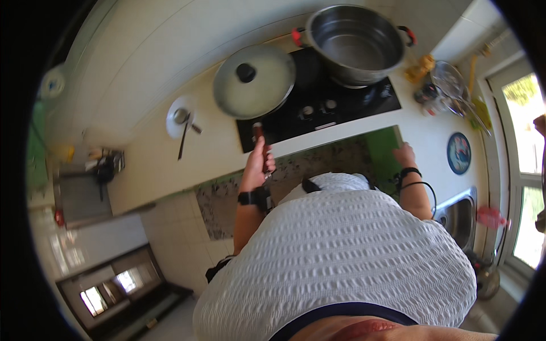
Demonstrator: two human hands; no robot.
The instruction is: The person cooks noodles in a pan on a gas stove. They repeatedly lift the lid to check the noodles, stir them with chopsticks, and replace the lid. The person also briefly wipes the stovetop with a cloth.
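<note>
My left hand is closed around the brown handle of a pan, at the front left of a black cooktop. A domed lid with a black knob covers the pan, so its contents are hidden. My right hand rests at the edge of the counter, by the top of a green cabinet panel; whether it grips anything is unclear. A large steel pot with red and black handles stands uncovered and looks empty on the right side of the cooktop.
Left of the pan, a white plate holds utensils. Jars, a steel strainer and other utensils crowd the right corner. A round blue mat lies near the sink. Below is a patterned floor mat.
</note>
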